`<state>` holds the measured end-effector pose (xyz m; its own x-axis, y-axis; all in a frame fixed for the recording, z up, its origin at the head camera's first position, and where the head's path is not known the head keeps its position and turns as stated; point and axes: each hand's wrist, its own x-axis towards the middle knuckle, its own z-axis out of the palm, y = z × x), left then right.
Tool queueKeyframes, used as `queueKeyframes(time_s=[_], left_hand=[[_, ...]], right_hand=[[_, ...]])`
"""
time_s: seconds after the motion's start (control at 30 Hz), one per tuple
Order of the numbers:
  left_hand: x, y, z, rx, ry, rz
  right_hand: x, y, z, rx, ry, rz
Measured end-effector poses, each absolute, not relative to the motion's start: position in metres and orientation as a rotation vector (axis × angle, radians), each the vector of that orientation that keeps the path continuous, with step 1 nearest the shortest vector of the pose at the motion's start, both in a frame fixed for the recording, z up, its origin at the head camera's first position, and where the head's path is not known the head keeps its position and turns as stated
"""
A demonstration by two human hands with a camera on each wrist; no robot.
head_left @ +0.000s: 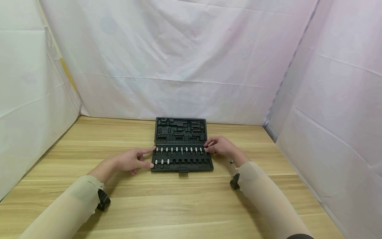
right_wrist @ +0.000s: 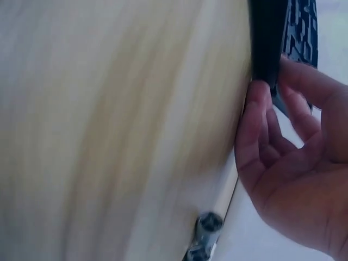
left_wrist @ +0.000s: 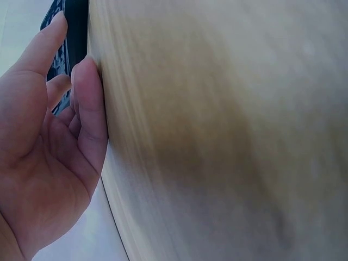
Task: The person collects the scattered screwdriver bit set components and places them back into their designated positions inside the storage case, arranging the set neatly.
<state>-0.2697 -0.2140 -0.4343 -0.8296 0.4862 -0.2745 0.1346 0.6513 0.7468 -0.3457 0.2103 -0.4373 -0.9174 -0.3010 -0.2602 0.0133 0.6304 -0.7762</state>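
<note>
Wood-grain table before me; creased white back sheet facing me; white left sheet, right sheet; yellow strip along left corner.

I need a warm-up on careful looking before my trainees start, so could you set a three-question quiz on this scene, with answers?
1. How many socket bits sit in the front row of the case? A: one; B: three; C: seven.
2. True or false: the lid is closed over the case.
3. Which of the person's hands is by the right end of the back row?

Key
1. B
2. False; it lies open behind the rows.
3. The right hand.
</note>
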Motion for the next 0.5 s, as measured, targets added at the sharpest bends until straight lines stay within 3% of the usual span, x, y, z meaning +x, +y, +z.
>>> queueKeyframes(time_s=[0.5], left_hand=[[-0.2700,-0.2149,-0.4344,0.492,2.418,1.029]], right_hand=[[-0.3456,0.2082,-0.4365,-0.142,2.474,-1.210]])
